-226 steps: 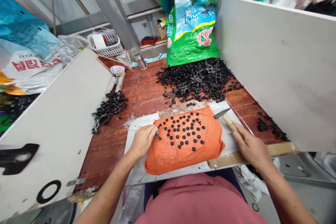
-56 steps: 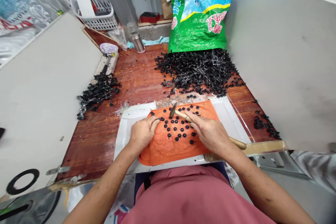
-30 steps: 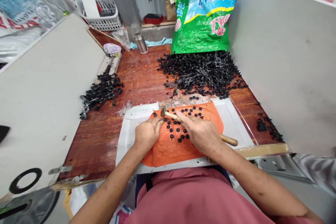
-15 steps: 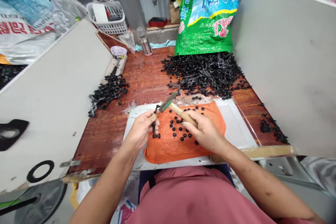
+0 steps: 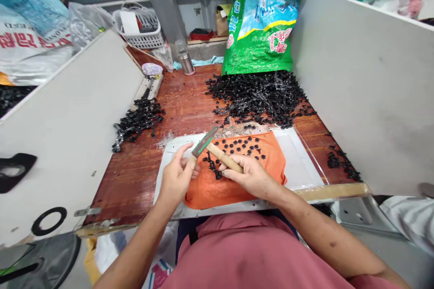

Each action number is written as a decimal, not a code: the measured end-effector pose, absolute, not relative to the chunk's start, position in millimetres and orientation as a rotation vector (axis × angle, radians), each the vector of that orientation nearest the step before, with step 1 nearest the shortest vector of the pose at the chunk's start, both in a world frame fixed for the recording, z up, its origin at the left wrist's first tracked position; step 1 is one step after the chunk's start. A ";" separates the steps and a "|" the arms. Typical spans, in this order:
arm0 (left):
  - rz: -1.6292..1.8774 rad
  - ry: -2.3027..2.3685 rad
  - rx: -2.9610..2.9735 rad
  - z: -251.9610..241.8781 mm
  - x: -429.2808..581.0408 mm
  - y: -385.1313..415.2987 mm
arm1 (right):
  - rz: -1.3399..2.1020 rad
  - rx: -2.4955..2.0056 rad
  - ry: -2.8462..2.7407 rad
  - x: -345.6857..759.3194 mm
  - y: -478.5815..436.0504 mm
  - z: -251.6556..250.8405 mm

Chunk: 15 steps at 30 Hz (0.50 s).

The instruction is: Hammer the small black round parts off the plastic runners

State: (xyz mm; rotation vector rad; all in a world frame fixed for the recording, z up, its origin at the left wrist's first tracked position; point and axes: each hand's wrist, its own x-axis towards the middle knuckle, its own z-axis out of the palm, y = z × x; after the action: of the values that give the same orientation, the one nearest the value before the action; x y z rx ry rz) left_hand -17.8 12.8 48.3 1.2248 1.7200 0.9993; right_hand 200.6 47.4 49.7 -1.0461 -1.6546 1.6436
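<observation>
— Gripping the small hammer with the green head and pale wooden handle [image 5: 217,153] close under its head, the right hand [image 5: 252,176] is clenched round the wood at the middle of the frame. Is that a sound hold?

— For light taps I judge it so: a short grip gives a surer aim. The head points to the upper left and stands clear of the crumpled orange cloth [image 5: 237,189].

— And the left hand [image 5: 176,176]?

— Released, with the fingers spread and the forefinger stretched toward the hammer head. It holds nothing that I can see.

— Where is the short black strip of linked plastic pieces [image 5: 213,168]?

— Between the two hands, near the cloth's left edge, just below the handle. Whether it lies on the cloth or hangs from the right fingers I cannot tell.

— What would make the work go well?

— Lay the strip flat on the cloth, which pads the flat white tray [image 5: 305,167]. Pin it with the fingertips beside the striking spot, never under the head. Keep it apart from the loose round black pieces [image 5: 244,146] on the cloth's upper part, since a blow could scatter them toward the big heap of black plastic strips [image 5: 261,97] higher up on the red-brown wooden counter [image 5: 183,108].
</observation>
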 end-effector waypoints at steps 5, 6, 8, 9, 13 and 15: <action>0.846 1.670 2.272 55.3 -27.2 -1.5 | 1.905 -0.880 -1.505 211.2 51.4 58.9; 0.808 1.525 2.364 52.9 -25.6 -3.7 | 1.950 -0.840 -1.475 212.8 51.5 60.9; 0.813 1.323 2.405 44.6 -20.6 -8.1 | 2.044 -0.779 -1.417 215.1 51.6 63.5; 0.848 1.281 2.373 39.9 -17.5 -10.3 | 2.088 -0.762 -1.388 215.8 51.7 63.8; 0.916 1.246 2.174 29.3 -2.8 -15.9 | 2.133 -0.784 -1.301 215.0 52.3 58.7; 0.848 1.221 2.112 32.5 3.4 -13.8 | 2.081 -0.832 -1.285 214.0 52.8 55.0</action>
State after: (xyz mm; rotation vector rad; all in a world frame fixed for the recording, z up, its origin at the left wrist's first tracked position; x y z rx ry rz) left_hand 3.4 -13.8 32.5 2.1120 1.2212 0.8481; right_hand 214.0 52.8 55.0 -0.8324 -1.2851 2.0810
